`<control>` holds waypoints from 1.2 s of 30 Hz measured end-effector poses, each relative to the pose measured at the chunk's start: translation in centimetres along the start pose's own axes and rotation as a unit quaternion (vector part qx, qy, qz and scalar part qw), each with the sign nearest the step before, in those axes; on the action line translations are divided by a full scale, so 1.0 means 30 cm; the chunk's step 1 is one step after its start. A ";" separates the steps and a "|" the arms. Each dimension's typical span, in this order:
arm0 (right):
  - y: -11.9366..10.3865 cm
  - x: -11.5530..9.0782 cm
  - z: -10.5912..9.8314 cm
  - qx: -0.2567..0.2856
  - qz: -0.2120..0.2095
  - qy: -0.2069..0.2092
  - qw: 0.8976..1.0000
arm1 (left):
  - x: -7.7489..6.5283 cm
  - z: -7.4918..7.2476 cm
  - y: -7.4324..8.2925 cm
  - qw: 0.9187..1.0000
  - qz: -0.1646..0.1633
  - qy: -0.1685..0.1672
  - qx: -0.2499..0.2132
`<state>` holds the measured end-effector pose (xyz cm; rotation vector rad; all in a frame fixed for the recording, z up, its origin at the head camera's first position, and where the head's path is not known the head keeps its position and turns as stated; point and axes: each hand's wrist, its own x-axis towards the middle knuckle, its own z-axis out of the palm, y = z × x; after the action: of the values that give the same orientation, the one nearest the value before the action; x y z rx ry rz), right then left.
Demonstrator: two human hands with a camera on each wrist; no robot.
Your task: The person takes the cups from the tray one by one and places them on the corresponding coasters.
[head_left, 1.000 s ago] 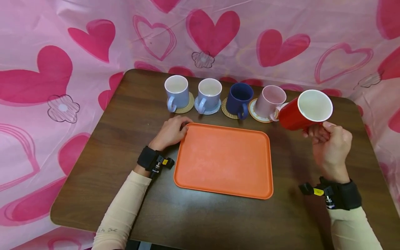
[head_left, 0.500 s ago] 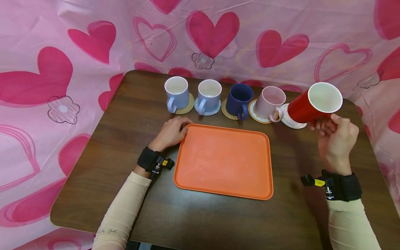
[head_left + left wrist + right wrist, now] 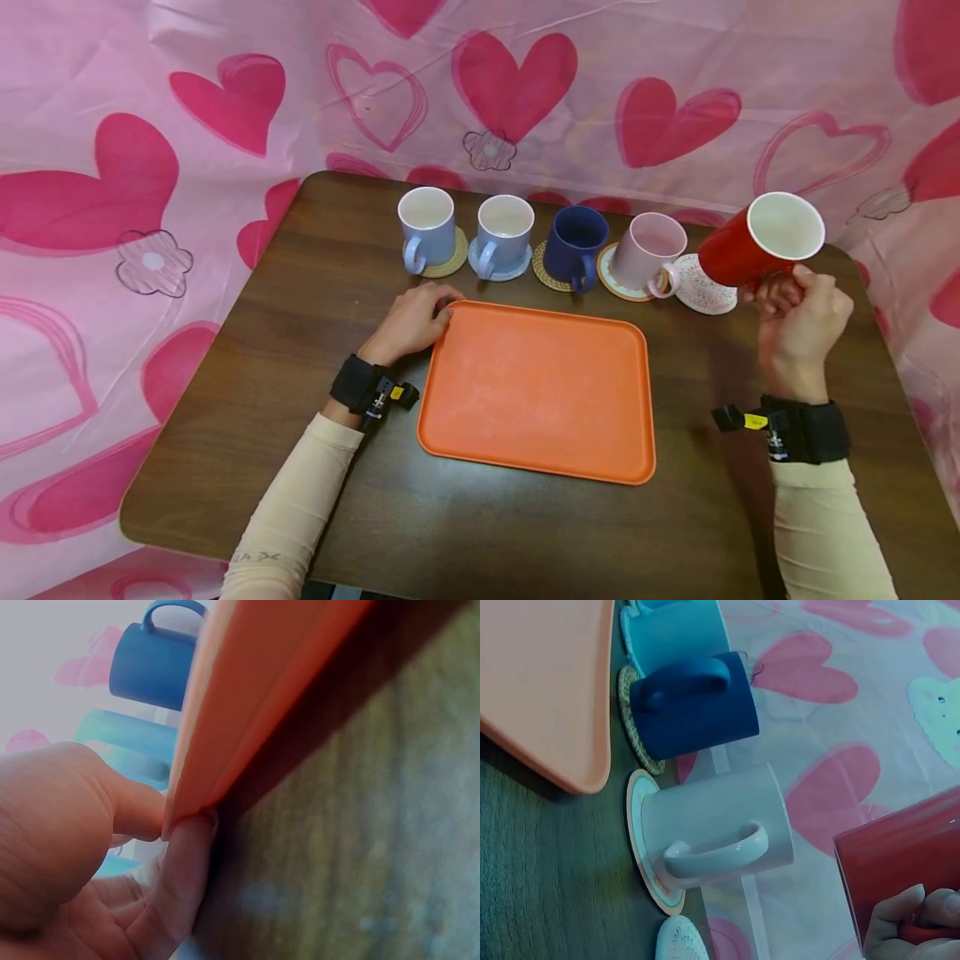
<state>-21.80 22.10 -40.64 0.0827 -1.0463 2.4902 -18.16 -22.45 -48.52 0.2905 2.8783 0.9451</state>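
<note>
My right hand (image 3: 802, 329) grips a red mug (image 3: 738, 250) by its handle, holding it up at the right, tilted with its white inside toward me. Beneath and left of the mug lies a speckled white coaster (image 3: 705, 287). In the right wrist view, fingers curl round the handle of the red mug (image 3: 907, 855). My left hand (image 3: 408, 321) is at the far left corner of an orange tray (image 3: 536, 392). The left wrist view has the thumb and a finger pinching the edge of the tray (image 3: 232, 697).
Along the back stand two light blue mugs (image 3: 427, 229), a dark blue mug (image 3: 573, 246) and a pink mug (image 3: 645, 250), each on a round coaster. The brown table (image 3: 247, 400) has a heart-patterned pink cloth (image 3: 585, 50) hanging behind it.
My right hand has carried the red mug right and slightly back, away from the pink mug, uncovering the speckled coaster. The left hand stays on the tray's corner.
</note>
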 end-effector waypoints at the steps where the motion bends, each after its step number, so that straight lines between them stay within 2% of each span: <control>1: 0.003 0.004 -0.002 -0.004 -0.002 0.005 1.000 | 0.000 0.000 0.001 1.000 0.000 0.000 -0.001; 10: 0.043 0.049 -0.019 -0.047 -0.034 0.049 0.997 | -0.001 -0.003 0.003 1.000 -0.002 -0.002 -0.003; 21: 0.097 0.075 -0.055 -0.081 -0.030 0.091 0.992 | -0.005 -0.007 0.001 1.000 -0.003 -0.007 -0.008; 28: 0.117 0.081 -0.077 -0.076 -0.001 0.120 0.990 | -0.002 -0.006 0.003 1.000 -0.003 -0.007 -0.004; 36: 0.141 0.089 -0.105 -0.086 -0.001 0.129 0.988 | -0.004 -0.006 0.008 1.000 -0.005 -0.009 -0.006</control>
<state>-25.61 22.65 -45.14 -0.2824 -1.1404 2.3188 -18.04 -22.40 -48.24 0.2820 2.8548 0.9519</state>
